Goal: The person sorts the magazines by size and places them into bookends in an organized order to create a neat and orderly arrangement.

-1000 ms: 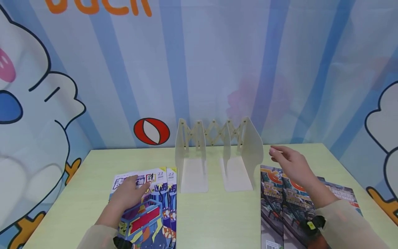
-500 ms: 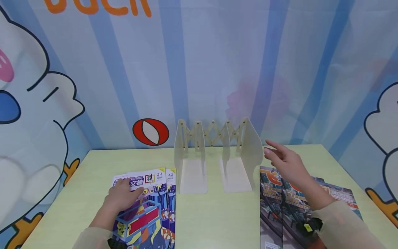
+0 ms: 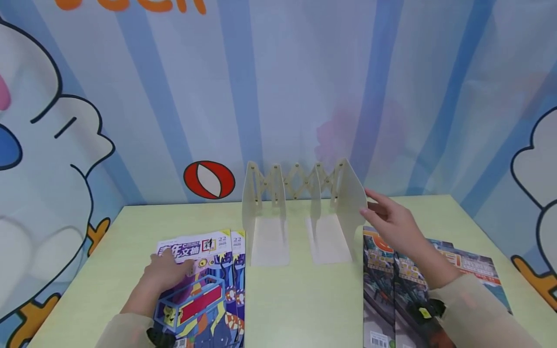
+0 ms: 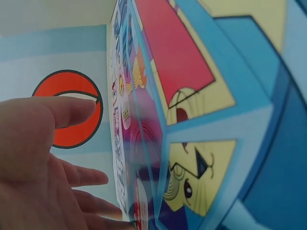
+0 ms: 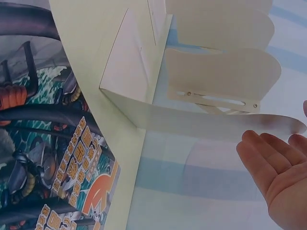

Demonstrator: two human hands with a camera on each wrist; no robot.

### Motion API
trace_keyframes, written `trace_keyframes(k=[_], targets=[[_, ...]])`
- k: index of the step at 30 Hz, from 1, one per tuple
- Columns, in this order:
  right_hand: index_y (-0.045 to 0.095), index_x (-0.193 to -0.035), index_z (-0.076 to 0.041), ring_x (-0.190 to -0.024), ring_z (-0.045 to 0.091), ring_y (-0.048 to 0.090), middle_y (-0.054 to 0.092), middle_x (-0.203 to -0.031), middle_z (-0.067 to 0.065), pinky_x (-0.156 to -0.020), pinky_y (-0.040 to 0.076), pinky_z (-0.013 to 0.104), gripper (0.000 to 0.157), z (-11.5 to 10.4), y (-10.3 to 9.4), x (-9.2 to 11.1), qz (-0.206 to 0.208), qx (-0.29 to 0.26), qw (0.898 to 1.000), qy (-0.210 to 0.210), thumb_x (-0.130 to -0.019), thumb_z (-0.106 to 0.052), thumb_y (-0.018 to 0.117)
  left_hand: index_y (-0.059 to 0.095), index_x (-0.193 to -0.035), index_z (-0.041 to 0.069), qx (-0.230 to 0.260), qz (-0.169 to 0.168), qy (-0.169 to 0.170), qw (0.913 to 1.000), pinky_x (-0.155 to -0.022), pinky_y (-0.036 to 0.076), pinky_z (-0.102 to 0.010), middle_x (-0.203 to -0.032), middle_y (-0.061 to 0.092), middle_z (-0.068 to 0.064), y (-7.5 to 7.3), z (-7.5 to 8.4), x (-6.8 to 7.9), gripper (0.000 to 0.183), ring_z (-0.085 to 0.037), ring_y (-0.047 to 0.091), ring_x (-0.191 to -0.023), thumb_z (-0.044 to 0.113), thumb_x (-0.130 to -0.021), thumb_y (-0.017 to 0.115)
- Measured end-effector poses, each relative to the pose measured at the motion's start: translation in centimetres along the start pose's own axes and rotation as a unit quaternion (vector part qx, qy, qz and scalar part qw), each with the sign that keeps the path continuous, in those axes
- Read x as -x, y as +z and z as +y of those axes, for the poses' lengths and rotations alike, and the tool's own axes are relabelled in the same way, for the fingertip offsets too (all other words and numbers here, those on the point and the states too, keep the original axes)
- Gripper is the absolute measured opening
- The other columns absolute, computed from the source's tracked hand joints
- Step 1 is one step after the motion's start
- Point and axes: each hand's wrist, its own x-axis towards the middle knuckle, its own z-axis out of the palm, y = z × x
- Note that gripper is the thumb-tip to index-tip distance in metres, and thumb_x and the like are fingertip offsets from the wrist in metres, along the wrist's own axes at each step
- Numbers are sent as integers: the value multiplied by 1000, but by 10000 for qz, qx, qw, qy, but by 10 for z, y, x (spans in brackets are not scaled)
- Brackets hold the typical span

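Note:
In the head view my left hand (image 3: 165,273) lies over a stack of colourful magazines (image 3: 209,295), its fingers near their upper left side. The left wrist view shows the thumb and fingers extended beside the cover, with nothing held. My right hand (image 3: 393,224) reaches the outer right panel of a cream expandable bookend (image 3: 354,193), its fingertips at the panel's edge. In the right wrist view the fingers (image 5: 261,153) look fairly straight by that panel (image 5: 216,122); firm contact is hard to tell. The bookend stands upright, its panels linked by a folding lattice.
Dark-covered magazines (image 3: 378,299) lie fanned on the right of the pale table (image 3: 304,304), partly under my right forearm. Behind the table hangs a blue striped cloth (image 3: 287,87) with cartoon figures.
My right hand has moved left, from beside the bookend to its right panel. My left hand has shifted slightly left and down over the magazines. The bookend looks unmoved.

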Motion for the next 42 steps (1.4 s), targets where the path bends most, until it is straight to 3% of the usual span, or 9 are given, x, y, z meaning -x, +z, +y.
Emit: trace_keyframes(k=[6,13,18,24,28,32,35,38,42], targets=[[23,-151,-21,-121,37,54,49,-139,22,-89,51,49,64,1,3,-1,-5,-112,9999,-31,-96,-42,48,23,-138,-15,32,-31,-67,10000,-86,51,-55,-121,35,-39,-3,-4,-1,81,-48,45,-101,44,-90,52],[22,-150,-29,-104,35,64,55,-130,25,-77,57,37,58,2,5,-2,214,-61,9985,-491,-98,-30,49,32,-134,-12,249,84,270,9993,-75,56,-47,-114,52,-33,-11,-11,-3,72,-38,57,-90,44,-92,50],[25,-150,-26,-101,34,65,56,-129,25,-75,57,37,57,-1,5,-1,292,-164,9981,-517,-98,-27,50,27,-139,-12,551,222,183,9981,-80,55,-49,-126,43,-36,-18,-14,-5,77,-44,53,-102,45,-93,49],[24,-149,-29,-105,33,64,56,-131,23,-77,57,36,57,-3,6,-2,267,-267,9987,-347,-98,-29,49,15,-144,-14,730,225,-143,9970,-96,41,-62,-139,27,-40,-30,-16,-5,85,-54,35,-120,49,-94,43],[23,-149,-34,-105,30,64,56,-132,21,-77,58,33,56,-1,8,-3,295,-168,9992,-219,-98,-32,47,16,-144,-12,900,394,-251,9949,-91,46,-60,-139,28,-39,-33,-17,-4,82,-54,36,-120,47,-94,45],[22,-148,-37,-77,25,67,59,-128,20,-64,56,29,56,-3,8,-6,327,-164,9993,-81,-98,-34,47,16,-144,-12,1039,426,-210,9935,-93,44,-61,-140,27,-39,-41,-16,-5,81,-55,33,-123,45,-95,44],[22,-148,-39,-54,21,57,60,-127,20,-49,48,29,58,-4,11,-6,241,-248,9993,127,-97,-34,50,15,-143,-14,1109,269,-188,9933,-98,39,-63,-139,25,-41,-45,-19,-6,82,-56,31,-123,46,-95,42],[22,-148,-39,-46,20,51,58,-129,21,-43,43,31,60,-4,13,-5,181,-300,9988,328,-97,-32,52,16,-142,-16,1080,131,-137,9940,-95,43,-60,-137,27,-41,-47,-23,-8,81,-54,38,-119,45,-96,43],[24,-150,-32,-53,18,56,58,-129,23,-44,43,30,59,-5,12,-3,350,-125,9990,255,-97,-29,51,20,-140,-19,942,156,35,9954,-85,52,-51,-131,34,-42,-47,-21,-13,75,-50,49,-110,37,-96,45]])
